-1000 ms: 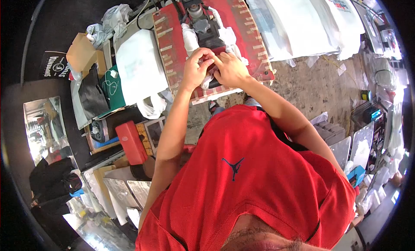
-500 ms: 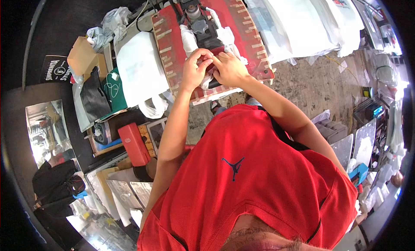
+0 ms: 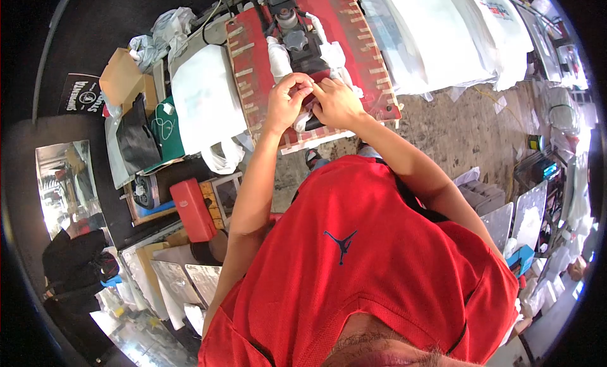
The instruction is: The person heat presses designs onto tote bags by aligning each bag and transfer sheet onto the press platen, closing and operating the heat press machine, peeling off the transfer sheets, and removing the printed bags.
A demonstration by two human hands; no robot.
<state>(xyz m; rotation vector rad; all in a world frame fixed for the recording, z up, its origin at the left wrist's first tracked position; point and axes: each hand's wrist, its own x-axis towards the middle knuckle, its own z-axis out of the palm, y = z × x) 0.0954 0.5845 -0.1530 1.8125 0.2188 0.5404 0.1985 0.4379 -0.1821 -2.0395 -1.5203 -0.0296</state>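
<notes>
My left hand [image 3: 288,103] is closed, thumb and fingertips pinched together. Against its fingertips rests my right hand [image 3: 338,104], with its fingers bent inward. What they hold between them is too small or hidden to make out. Both hands are over the near end of a black device [image 3: 302,47] with a grey star-shaped knob [image 3: 294,40]. White-wrapped arms [image 3: 278,58] run along the device's sides. Beneath it lies a red board [image 3: 250,69] with strips of tape along its edges. Some white material [image 3: 302,120] shows just below my hands.
White bags [image 3: 436,44] lie to the right of the board, and another white bag [image 3: 205,92] lies to the left. Further left are an open cardboard box [image 3: 129,82], a green item with a white cable [image 3: 165,130] and a red case [image 3: 193,210]. A mirror-like panel [image 3: 66,183] stands at far left.
The view has shifted slightly. My hands stay together at the same place on the device, with only small finger movement.
</notes>
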